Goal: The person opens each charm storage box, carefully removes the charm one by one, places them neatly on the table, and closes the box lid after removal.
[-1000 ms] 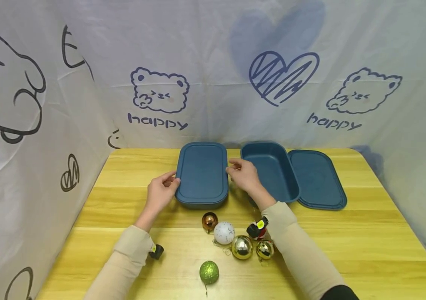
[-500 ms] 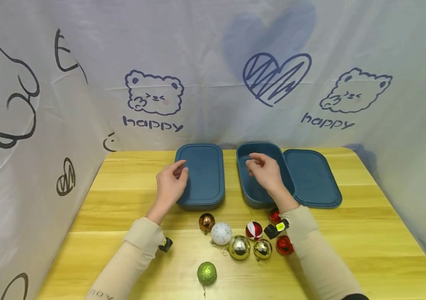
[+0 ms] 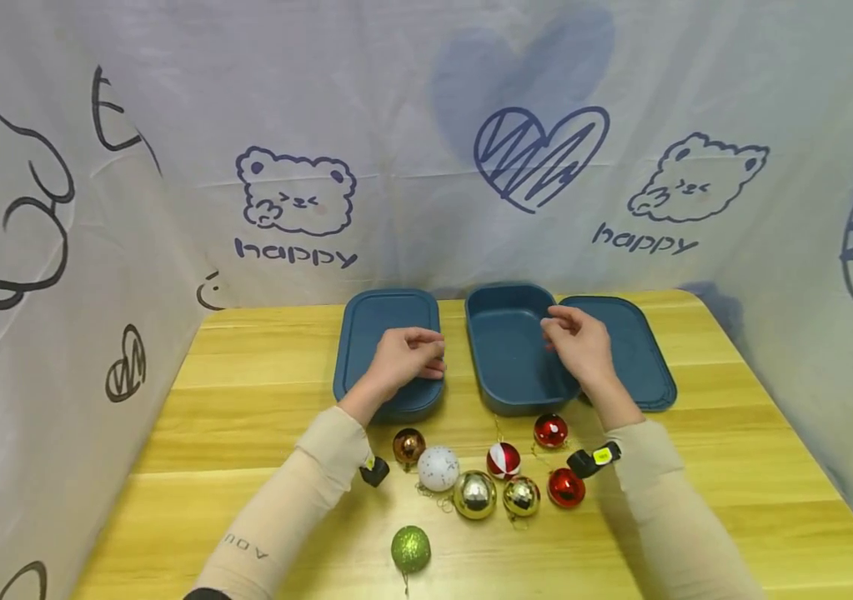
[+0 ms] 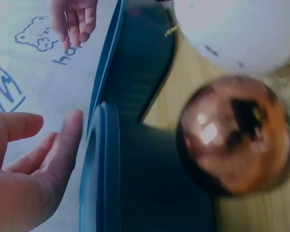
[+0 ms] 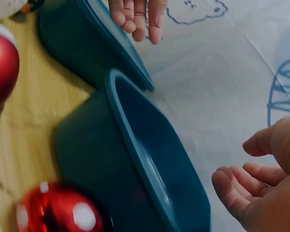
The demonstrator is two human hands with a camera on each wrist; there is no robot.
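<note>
My left hand [image 3: 407,360] hovers over the right part of a blue lidded box [image 3: 369,333], its fingers relaxed around nothing. Over the right rim of an open blue box [image 3: 504,350] is my right hand [image 3: 584,343], also holding nothing. That box has a bare inside. A loose blue lid [image 3: 632,346] lies to its right, partly behind the right hand. Nearest in the left wrist view is a copper Christmas ball [image 4: 237,137], below the lidded box. In the right wrist view a red Christmas ball [image 5: 60,210] sits close to the open box.
In front of the boxes lie a white ball [image 3: 438,468], two gold balls [image 3: 474,494], a red-and-white ball [image 3: 504,460] and another red ball [image 3: 566,487]. A green glitter ball [image 3: 411,550] is nearer the front. White printed cloth [image 3: 411,150] stands behind the table.
Both hands have shifted right. The left left the lidded box's left side and came over its lid; the right left that box's right side and crossed the open box, uncovering red balls.
</note>
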